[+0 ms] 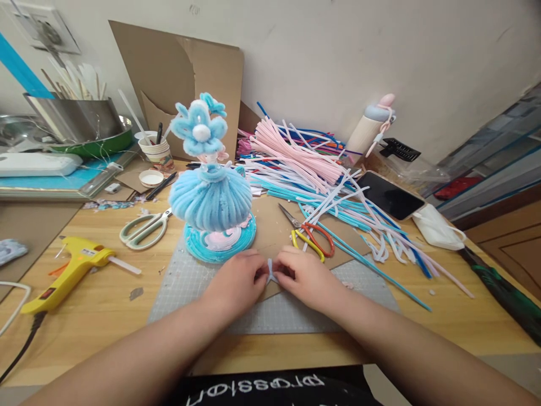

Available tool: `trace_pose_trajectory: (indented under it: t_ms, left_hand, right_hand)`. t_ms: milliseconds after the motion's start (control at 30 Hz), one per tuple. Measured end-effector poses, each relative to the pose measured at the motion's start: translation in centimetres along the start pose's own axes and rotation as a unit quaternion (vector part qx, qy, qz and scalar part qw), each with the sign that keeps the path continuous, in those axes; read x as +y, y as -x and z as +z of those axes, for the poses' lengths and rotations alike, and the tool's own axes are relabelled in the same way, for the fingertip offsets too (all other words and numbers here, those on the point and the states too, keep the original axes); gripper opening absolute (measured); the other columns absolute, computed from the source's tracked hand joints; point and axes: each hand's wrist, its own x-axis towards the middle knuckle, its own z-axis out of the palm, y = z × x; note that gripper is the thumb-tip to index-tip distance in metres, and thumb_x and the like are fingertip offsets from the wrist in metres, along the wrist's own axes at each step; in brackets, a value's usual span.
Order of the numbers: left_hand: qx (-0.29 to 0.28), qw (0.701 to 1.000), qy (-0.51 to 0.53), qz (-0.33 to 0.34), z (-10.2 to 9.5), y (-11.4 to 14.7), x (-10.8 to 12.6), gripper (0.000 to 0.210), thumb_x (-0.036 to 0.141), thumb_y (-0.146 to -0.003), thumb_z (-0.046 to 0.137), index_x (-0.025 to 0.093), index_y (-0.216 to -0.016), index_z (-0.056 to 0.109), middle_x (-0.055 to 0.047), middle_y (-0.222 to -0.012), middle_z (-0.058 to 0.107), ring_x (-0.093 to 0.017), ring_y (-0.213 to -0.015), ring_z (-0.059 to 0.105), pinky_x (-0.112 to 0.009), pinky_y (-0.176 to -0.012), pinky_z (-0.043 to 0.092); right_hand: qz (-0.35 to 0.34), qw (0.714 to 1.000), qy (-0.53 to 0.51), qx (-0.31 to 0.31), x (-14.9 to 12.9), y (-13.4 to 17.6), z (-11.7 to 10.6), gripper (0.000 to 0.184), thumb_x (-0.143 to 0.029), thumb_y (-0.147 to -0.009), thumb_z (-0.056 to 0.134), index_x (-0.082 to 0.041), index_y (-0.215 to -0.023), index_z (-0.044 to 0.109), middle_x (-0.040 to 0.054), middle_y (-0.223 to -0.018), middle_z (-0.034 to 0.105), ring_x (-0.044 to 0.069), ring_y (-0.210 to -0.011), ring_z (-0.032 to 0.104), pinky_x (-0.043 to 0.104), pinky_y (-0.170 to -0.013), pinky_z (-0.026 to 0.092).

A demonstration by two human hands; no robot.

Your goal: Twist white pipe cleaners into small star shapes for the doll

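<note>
Between my two hands, above the grey cutting mat (198,310), is a small pale, whitish-blue pipe cleaner piece (270,270). My left hand (240,279) pinches it from one side and my right hand (302,273) from the other; the fingers hide most of it. Just beyond my left hand stands a blue pipe cleaner craft with a shell-shaped body (211,197), a flower (200,131) on top and a round coiled base (196,245). Scissors with orange and yellow handles (315,239) lie open just past my right hand on a cardboard piece (270,214).
A yellow glue gun (71,268) and pale green scissors (146,228) lie to the left. Behind are paper cups (154,149) and a pot of sticks (80,118). Pipe cleaners (304,158) are heaped at the back right, near a phone (391,194) and a bottle (366,132).
</note>
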Motion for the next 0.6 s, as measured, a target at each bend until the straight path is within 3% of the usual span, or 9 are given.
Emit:
trace_pose_trajectory:
  t_ms: [600]
  left_hand:
    - [0.015, 0.998, -0.040, -0.036, 0.4, 0.6, 0.6, 0.008, 0.016, -0.077, 0.049, 0.019, -0.072, 0.054, -0.001, -0.075, 0.060, -0.016, -0.071, 0.055, -0.028, -0.061, 0.038]
  right_hand:
    - [0.048, 0.999, -0.004, 0.013, -1.2, 0.7, 0.1, 0.006, -0.014, -0.079, 0.053, -0.018, -0.076, 0.051, 0.0016, -0.080, 0.053, 0.014, -0.073, 0.049, 0.026, -0.062, 0.037]
